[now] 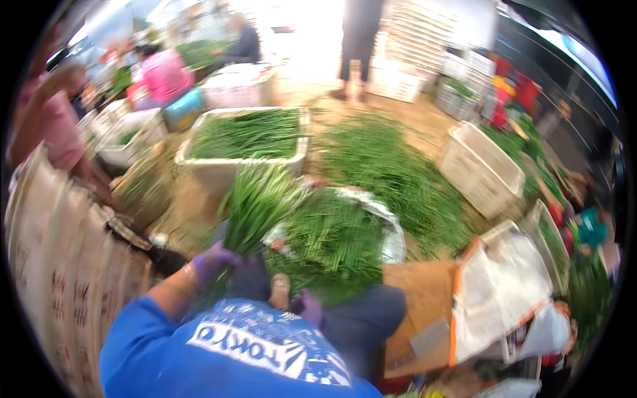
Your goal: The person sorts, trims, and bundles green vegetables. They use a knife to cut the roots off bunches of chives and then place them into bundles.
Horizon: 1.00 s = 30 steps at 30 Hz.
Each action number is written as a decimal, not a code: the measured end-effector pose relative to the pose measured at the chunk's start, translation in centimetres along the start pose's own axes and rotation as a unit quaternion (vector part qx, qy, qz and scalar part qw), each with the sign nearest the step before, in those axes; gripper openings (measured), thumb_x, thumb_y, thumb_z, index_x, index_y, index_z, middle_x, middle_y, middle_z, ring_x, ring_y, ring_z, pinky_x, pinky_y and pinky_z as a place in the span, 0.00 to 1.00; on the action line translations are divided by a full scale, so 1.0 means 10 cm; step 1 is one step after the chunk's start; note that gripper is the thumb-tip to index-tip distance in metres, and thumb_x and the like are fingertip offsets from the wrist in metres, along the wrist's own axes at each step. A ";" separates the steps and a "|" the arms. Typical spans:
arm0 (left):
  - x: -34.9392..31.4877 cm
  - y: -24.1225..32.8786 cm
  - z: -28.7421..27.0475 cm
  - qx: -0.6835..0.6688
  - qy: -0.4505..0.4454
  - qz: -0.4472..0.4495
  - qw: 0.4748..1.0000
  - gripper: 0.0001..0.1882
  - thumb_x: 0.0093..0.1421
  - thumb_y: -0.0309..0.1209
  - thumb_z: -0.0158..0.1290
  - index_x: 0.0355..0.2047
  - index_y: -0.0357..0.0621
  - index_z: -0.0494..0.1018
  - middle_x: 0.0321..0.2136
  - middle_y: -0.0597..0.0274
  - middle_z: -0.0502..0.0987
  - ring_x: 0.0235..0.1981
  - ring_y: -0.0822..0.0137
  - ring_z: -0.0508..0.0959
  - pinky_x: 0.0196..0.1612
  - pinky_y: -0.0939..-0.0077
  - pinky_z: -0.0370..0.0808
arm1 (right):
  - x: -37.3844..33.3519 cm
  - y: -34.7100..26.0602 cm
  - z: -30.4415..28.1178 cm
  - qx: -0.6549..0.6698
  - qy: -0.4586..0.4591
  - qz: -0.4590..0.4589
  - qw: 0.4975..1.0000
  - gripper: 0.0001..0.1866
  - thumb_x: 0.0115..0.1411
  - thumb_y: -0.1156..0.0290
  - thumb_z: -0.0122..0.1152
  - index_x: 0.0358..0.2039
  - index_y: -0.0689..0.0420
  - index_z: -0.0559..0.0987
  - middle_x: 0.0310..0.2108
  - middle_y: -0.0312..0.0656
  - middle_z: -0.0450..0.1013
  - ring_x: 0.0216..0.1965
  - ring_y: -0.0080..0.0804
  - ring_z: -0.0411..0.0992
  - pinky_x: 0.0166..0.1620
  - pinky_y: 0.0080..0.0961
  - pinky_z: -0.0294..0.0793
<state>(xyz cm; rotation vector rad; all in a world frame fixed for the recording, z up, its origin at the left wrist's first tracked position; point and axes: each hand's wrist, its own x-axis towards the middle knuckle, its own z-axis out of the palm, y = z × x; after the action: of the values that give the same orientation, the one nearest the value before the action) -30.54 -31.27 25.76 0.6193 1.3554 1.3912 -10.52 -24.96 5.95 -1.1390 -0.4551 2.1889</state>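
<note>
My left hand (215, 261), in a purple glove, is closed around a thick bunch of long green chives (252, 209). The bunch stands upright above my left knee, its pale stem ends fanned out at the top. My right hand (308, 306), also gloved in purple, is low between my knees, by the near edge of a heap of loose chives (338, 232). Its fingers are blurred and partly hidden, so their state is unclear. A silvery-white sack (393, 235) lies under and around that heap.
Ahead stands a white crate (189, 158) filled with chives. More greens (398, 169) spread over the floor beyond the heap. At the right are a tilted beige crate (481, 176) and a cardboard sheet (421, 292). Stacked crates (66, 265) rise at my left, near a person in pink (56, 126).
</note>
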 end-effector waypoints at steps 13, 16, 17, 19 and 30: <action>0.23 -0.57 -0.33 0.026 -0.093 -0.115 0.989 0.23 0.35 0.20 0.50 0.38 0.35 0.69 0.25 0.57 0.75 0.19 0.71 0.72 0.20 0.82 0.69 | 0.03 0.28 -0.15 0.024 0.040 -0.039 0.998 0.14 0.59 0.66 0.51 0.44 0.56 0.72 0.32 0.39 0.73 0.29 0.26 0.71 0.34 0.22 0.72; 0.27 -0.50 -0.23 0.024 -0.107 -0.121 0.987 0.20 0.37 0.22 0.51 0.36 0.34 0.69 0.24 0.57 0.75 0.17 0.71 0.71 0.19 0.83 0.67 | 0.08 0.29 -0.23 0.024 0.068 -0.035 0.997 0.14 0.58 0.66 0.51 0.44 0.56 0.71 0.31 0.39 0.73 0.29 0.26 0.71 0.33 0.21 0.72; 0.32 -0.53 -0.25 0.020 -0.125 -0.122 0.984 0.20 0.37 0.22 0.51 0.36 0.34 0.69 0.25 0.57 0.75 0.18 0.71 0.71 0.19 0.83 0.67 | 0.09 0.29 -0.26 0.027 0.073 -0.035 0.996 0.14 0.58 0.66 0.51 0.44 0.57 0.71 0.30 0.40 0.73 0.29 0.27 0.71 0.33 0.21 0.72; 0.33 -0.46 -0.23 0.019 -0.148 -0.133 0.980 0.20 0.38 0.21 0.51 0.36 0.34 0.69 0.26 0.56 0.75 0.21 0.70 0.73 0.21 0.82 0.69 | 0.13 0.26 -0.26 0.013 0.101 -0.053 0.993 0.14 0.58 0.66 0.51 0.44 0.58 0.71 0.30 0.39 0.73 0.28 0.26 0.71 0.33 0.21 0.72; 0.52 -0.77 -0.27 -0.061 -0.215 -0.170 0.960 0.26 0.37 0.17 0.50 0.42 0.33 0.67 0.30 0.52 0.75 0.28 0.64 0.76 0.32 0.75 0.74 | 0.00 0.16 -0.44 0.004 0.127 -0.080 0.989 0.15 0.58 0.65 0.51 0.44 0.57 0.71 0.30 0.38 0.72 0.28 0.25 0.71 0.31 0.20 0.71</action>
<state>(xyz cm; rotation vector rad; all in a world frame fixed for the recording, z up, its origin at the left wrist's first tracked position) -32.20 -29.11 16.49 0.5366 0.9643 0.9828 -7.50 -26.07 2.51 -1.3091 -0.4107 1.8767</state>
